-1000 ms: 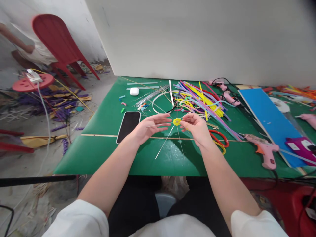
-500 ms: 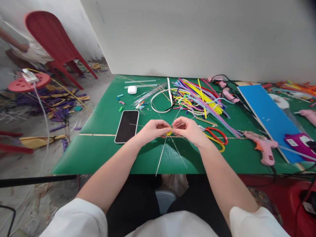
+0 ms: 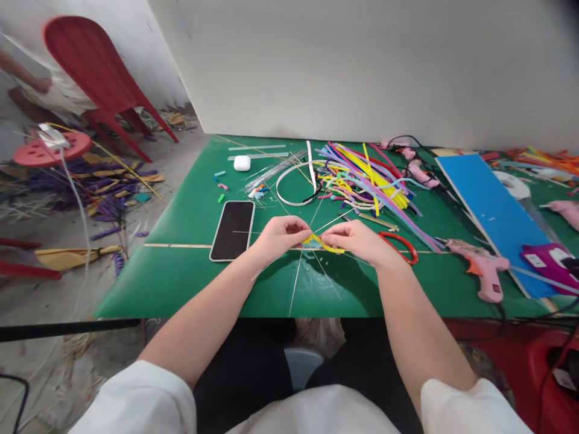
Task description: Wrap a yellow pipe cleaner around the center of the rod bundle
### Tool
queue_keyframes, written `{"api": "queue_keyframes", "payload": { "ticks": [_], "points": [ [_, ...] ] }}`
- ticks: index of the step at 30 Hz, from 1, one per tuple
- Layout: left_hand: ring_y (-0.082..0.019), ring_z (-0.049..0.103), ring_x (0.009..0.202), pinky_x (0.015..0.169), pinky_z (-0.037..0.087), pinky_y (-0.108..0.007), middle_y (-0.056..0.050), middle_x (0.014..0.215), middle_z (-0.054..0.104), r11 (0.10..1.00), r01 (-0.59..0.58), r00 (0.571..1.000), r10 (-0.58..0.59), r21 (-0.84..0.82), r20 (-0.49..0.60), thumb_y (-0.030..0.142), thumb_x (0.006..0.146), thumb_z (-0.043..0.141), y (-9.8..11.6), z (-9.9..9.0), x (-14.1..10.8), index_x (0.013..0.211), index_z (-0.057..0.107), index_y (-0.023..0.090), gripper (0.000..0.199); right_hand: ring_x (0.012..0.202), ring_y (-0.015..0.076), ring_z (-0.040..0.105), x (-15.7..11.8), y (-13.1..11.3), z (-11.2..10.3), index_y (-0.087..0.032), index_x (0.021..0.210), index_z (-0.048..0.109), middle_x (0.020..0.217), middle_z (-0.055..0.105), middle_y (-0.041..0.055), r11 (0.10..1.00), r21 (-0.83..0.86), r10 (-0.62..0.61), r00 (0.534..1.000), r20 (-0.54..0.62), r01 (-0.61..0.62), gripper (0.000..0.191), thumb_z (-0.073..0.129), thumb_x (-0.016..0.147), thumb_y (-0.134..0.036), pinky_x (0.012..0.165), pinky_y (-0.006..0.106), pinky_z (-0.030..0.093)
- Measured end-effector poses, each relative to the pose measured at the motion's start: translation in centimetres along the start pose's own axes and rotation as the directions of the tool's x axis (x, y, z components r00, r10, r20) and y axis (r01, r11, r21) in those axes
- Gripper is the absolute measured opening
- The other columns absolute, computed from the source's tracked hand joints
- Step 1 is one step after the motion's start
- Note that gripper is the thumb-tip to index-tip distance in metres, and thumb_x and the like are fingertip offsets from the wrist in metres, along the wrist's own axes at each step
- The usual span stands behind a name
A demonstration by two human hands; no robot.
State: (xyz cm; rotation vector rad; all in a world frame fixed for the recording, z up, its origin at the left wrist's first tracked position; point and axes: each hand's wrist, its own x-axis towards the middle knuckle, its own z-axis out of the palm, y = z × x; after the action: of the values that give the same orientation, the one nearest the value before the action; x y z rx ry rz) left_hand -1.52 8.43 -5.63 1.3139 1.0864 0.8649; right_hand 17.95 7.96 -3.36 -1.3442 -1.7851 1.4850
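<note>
Over the near part of the table, my left hand (image 3: pixel 284 234) is closed in a pinch at the hub where several thin pale wires (image 3: pixel 295 283) cross and fan out like spokes. A yellow pipe cleaner (image 3: pixel 335 248) winds around that hub, its free end stretching to the right. My right hand (image 3: pixel 355 240) pinches this yellow end, a short way from the left fingertips. The exact finger contact is partly hidden. Left of my hands lies a phone (image 3: pixel 233 231). Red-handled scissors (image 3: pixel 402 246) rest beside my right hand, partly covered by it.
Behind my hands lie a pile of coloured pipe cleaners (image 3: pixel 371 175), a white headband (image 3: pixel 294 199), a bundle of wires (image 3: pixel 274 172) and a white earphone case (image 3: pixel 242 163). A pink glue gun (image 3: pixel 482 265) and a blue board (image 3: pixel 491 211) are at right. A person sits by a red chair (image 3: pixel 90 66).
My right hand has moved away to the right from the left one, drawing out the yellow pipe cleaner's end. The wire spokes have turned slightly. My left hand stays at the hub.
</note>
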Motion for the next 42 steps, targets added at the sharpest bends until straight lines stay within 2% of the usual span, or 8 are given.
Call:
{"api": "queue_keyframes", "payload": {
  "ticks": [6, 12, 19, 22, 27, 32, 38, 42],
  "points": [
    [-0.01, 0.058, 0.06, 0.055, 0.05, -0.022, -0.001, 0.065, 0.061, 1.0, -0.01, 0.999, 0.01, 0.003, 0.036, 0.034, 0.066, 0.068, -0.2, 0.1, -0.1, 0.073, 0.063, 0.015, 0.02, 0.055, 0.0101, 0.054, 0.3, 0.0, 0.7, -0.015, 0.081, 0.068, 0.064, 0.064, 0.0012, 0.998, 0.059, 0.026, 0.998, 0.049, -0.029, 0.026, 0.066, 0.066, -0.035, 0.053, 0.023, 0.042],
    [-0.013, 0.062, 0.068, 0.062, 0.053, -0.025, -0.003, 0.076, 0.066, 0.996, 0.059, 0.996, -0.055, -0.067, 0.069, 0.032, 0.064, 0.071, 0.2, 0.0, -0.2, 0.084, 0.064, 0.016, 0.026, 0.052, 0.0087, 0.05, 0.5, 0.2, 1.0, -0.014, 0.079, 0.067, 0.06, 0.059, -0.001, 0.996, 0.089, 0.008, 0.999, -0.031, -0.005, 0.024, 0.066, 0.066, -0.034, 0.049, 0.021, 0.039],
    [-0.012, 0.062, 0.059, 0.059, 0.052, -0.025, -0.001, 0.063, 0.065, 0.997, 0.024, 0.999, -0.021, -0.08, 0.035, 0.03, 0.066, 0.07, 0.1, 0.1, -0.1, 0.076, 0.06, 0.015, 0.021, 0.062, 0.0132, 0.058, 0.5, 0.2, 0.9, -0.017, 0.081, 0.067, 0.065, 0.063, 0.0007, 0.996, -0.074, -0.06, 0.995, -0.076, 0.054, 0.019, 0.056, 0.074, -0.032, 0.057, 0.025, 0.044],
    [-0.011, 0.061, 0.057, 0.058, 0.052, -0.025, -0.001, 0.061, 0.064, 0.995, 0.024, 0.999, -0.021, -0.093, 0.027, 0.029, 0.066, 0.07, 0.0, 0.1, -0.1, 0.076, 0.06, 0.014, 0.021, 0.064, 0.0148, 0.059, -0.1, -0.2, 0.8, -0.021, 0.086, 0.067, 0.07, 0.066, 0.0007, 0.962, -0.261, -0.111, 0.988, -0.106, 0.08, 0.018, 0.055, 0.076, -0.029, 0.057, 0.026, 0.044],
    [-0.011, 0.061, 0.057, 0.057, 0.052, -0.024, -0.001, 0.061, 0.063, 0.993, 0.035, 0.999, -0.037, -0.11, -0.011, 0.027, 0.066, 0.07, -0.3, 0.2, 0.1, 0.076, 0.059, 0.014, 0.019, 0.07, 0.0176, 0.057, -1.7, -1.6, 0.9, -0.021, 0.077, 0.067, 0.076, 0.067, 0.0035, 0.689, -0.721, -0.311, 0.927, -0.212, 0.066, 0.015, 0.053, 0.079, -0.021, 0.058, 0.029, 0.039],
    [-0.011, 0.061, 0.058, 0.055, 0.051, -0.022, 0.0, 0.06, 0.061, 0.993, 0.039, 0.997, -0.045, -0.109, -0.059, 0.026, 0.066, 0.069, -0.4, 0.4, 0.2, 0.074, 0.059, 0.014, 0.018, 0.077, 0.0202, 0.05, -2.4, -2.8, 2.3, -0.017, 0.073, 0.064, 0.071, 0.061, 0.0067, 0.319, -0.937, -0.497, 0.867, -0.039, 0.141, 0.019, 0.049, 0.083, -0.019, 0.067, 0.032, 0.036],
    [-0.009, 0.057, 0.053, 0.055, 0.051, -0.024, 0.002, 0.058, 0.058, 0.995, 0.034, 0.999, -0.037, -0.093, -0.039, 0.025, 0.064, 0.068, -0.4, 0.7, 0.1, 0.074, 0.059, 0.015, 0.016, 0.082, 0.0195, 0.047, -1.6, -3.2, 3.2, -0.016, 0.072, 0.061, 0.075, 0.061, 0.0055, 0.174, -0.954, -0.597, 0.796, 0.096, 0.246, 0.019, 0.047, 0.084, -0.015, 0.072, 0.032, 0.034],
    [-0.009, 0.057, 0.056, 0.056, 0.05, -0.022, 0.002, 0.06, 0.059, 0.997, -0.006, 0.999, 0.003, -0.074, -0.035, 0.027, 0.065, 0.068, -0.5, 0.8, 0.0, 0.075, 0.059, 0.015, 0.018, 0.085, 0.0205, 0.049, -0.6, -3.6, 1.9, -0.017, 0.077, 0.065, 0.076, 0.064, 0.0056, 0.161, -0.966, -0.653, 0.756, 0.051, 0.204, 0.022, 0.046, 0.086, -0.021, 0.076, 0.035, 0.033]
  ]
}}
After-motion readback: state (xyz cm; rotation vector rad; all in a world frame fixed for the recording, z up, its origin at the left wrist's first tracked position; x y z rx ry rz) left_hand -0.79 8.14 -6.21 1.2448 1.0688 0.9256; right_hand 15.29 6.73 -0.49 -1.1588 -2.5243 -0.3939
